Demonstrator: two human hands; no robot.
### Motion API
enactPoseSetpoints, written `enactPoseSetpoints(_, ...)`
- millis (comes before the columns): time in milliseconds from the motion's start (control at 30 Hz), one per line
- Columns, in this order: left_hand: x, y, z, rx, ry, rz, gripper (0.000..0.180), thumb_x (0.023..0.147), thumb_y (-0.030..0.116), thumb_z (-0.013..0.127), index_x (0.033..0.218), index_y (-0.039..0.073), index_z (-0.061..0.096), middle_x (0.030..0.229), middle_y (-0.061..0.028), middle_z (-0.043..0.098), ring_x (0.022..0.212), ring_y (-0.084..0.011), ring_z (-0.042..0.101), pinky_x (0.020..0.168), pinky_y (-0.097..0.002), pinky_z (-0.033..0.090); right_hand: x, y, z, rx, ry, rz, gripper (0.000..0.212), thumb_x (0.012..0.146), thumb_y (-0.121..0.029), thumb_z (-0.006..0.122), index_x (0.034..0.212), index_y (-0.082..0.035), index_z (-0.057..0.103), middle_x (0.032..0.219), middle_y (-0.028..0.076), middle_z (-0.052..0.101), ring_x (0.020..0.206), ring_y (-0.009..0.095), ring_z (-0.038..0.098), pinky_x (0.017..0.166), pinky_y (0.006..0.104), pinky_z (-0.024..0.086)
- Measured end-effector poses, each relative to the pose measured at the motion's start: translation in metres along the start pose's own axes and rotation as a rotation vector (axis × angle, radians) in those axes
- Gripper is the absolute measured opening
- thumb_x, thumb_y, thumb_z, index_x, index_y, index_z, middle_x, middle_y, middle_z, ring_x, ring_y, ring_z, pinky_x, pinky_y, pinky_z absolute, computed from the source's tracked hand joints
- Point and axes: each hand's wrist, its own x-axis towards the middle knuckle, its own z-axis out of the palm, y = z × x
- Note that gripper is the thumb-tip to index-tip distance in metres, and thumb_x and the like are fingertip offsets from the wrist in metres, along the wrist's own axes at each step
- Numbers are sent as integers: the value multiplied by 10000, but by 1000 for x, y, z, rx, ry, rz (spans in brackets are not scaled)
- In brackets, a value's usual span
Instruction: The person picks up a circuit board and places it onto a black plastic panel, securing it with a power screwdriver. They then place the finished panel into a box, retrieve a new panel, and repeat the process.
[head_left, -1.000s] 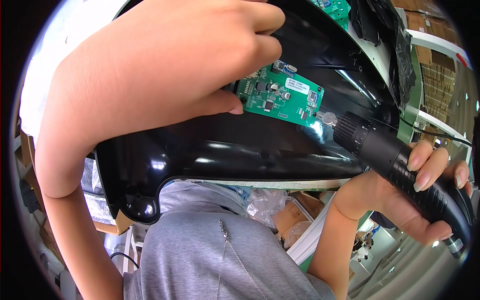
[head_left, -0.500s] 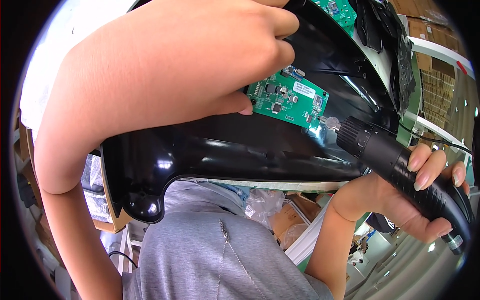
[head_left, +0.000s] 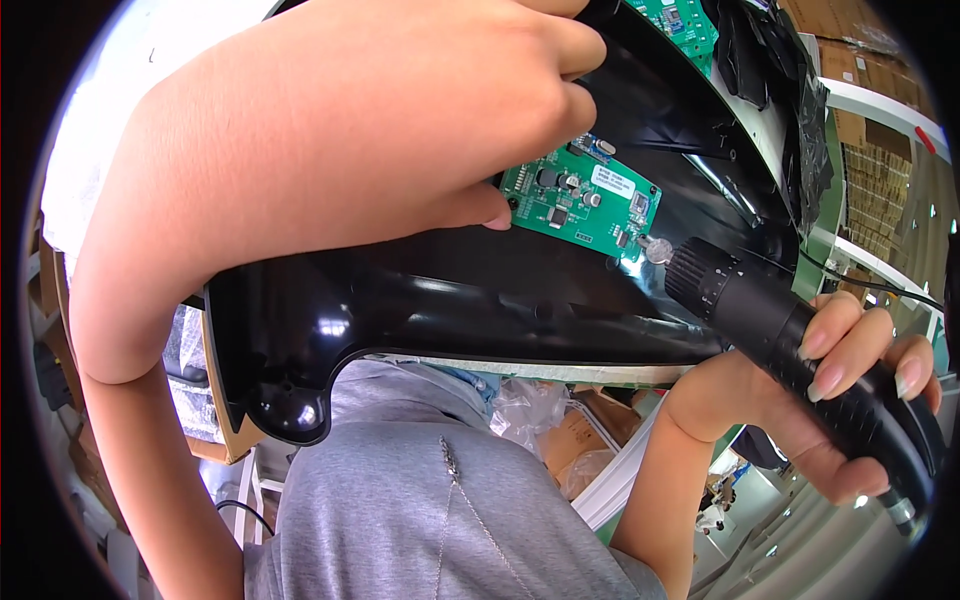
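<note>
A green circuit board (head_left: pixel 590 200) with chips, capacitors and a white label lies inside a curved, glossy black plastic housing (head_left: pixel 450 300). My left hand (head_left: pixel 480 90) reaches over the board's upper left end, fingers curled and thumb at its left edge; part of the board is hidden under it. In my right hand (head_left: pixel 840 390) is a black electric screwdriver (head_left: pixel 760 310), gripped round its body, with a ribbed collar towards the board. Its bit points at the board's lower right corner, where a round metallic piece (head_left: pixel 658 251) sits around the bit; whether the bit touches a screw, I cannot tell.
More green circuit boards (head_left: pixel 680 22) lie beyond the housing at the top, beside crumpled black plastic (head_left: pixel 745 60). A black cable (head_left: pixel 870 285) runs off to the right. Cardboard boxes (head_left: pixel 870 190) are stacked at far right, and clear plastic wrap (head_left: pixel 530 410) lies below the table edge.
The screwdriver has tilted slightly, its collar shifting a little left and its rear end lower. The board and my left hand appear marginally further right in the picture.
</note>
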Motion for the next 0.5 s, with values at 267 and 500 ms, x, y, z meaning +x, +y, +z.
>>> enactPoseSetpoints(267, 0, -2, 0, -3, -16, 19, 198, 742, 230, 565, 748, 32, 569, 720, -34, 464, 769, -168, 423, 688, -269, 339, 1, 1, -1, -28, 104, -4, 499, 668, -361, 660, 974, -30, 447, 907, 57, 474, 525, 154, 447, 496, 290, 348)
enactPoseSetpoints(500, 0, -3, -1, -24, -5, 25, 175, 760, 201, 531, 731, 33, 571, 704, -33, 461, 757, -165, 419, 680, -265, 336, 3, -1, -3, -39, 124, 3, 490, 668, -351, 652, 974, -30, 443, 903, 60, 469, 524, 154, 447, 496, 289, 349)
